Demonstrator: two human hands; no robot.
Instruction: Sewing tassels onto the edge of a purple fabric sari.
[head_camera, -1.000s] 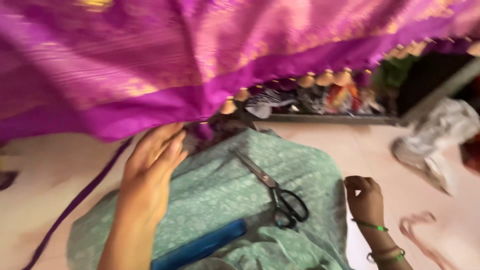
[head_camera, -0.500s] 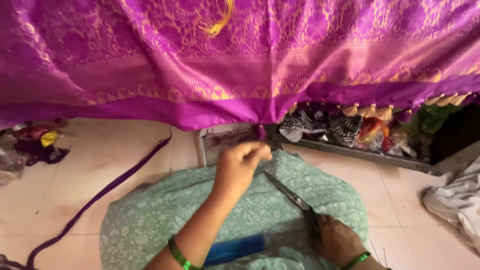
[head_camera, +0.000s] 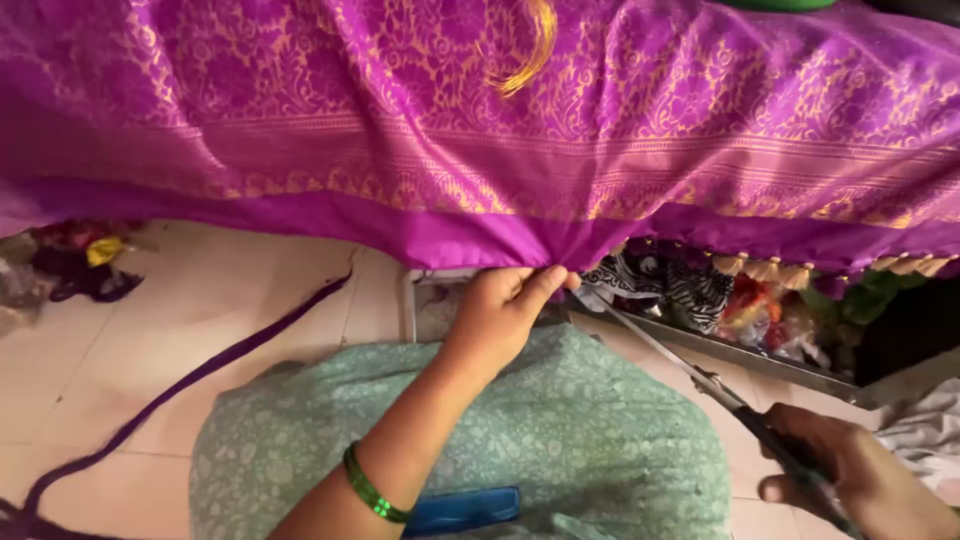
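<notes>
A large purple cloth with gold woven patterns (head_camera: 420, 140) hangs across the top of the view. My left hand (head_camera: 505, 305) pinches its plain purple lower edge near the middle. My right hand (head_camera: 850, 475), at the lower right, grips the black handles of a pair of scissors (head_camera: 690, 370). The long blades point up and left, and their tips reach the cloth edge just right of my left fingers. A green bangle sits on my left wrist.
My lap is covered by pale green printed fabric (head_camera: 580, 430) with a blue flat object (head_camera: 465, 508) on it. A long purple strip (head_camera: 190, 375) trails over the tiled floor at left. Scraps lie at far left (head_camera: 70, 265). A metal shelf with mixed fabrics (head_camera: 740, 300) stands behind.
My left hand rose from my lap to grip the cloth's edge. My right hand picked up the scissors from my lap and brought the blades up to the edge.
</notes>
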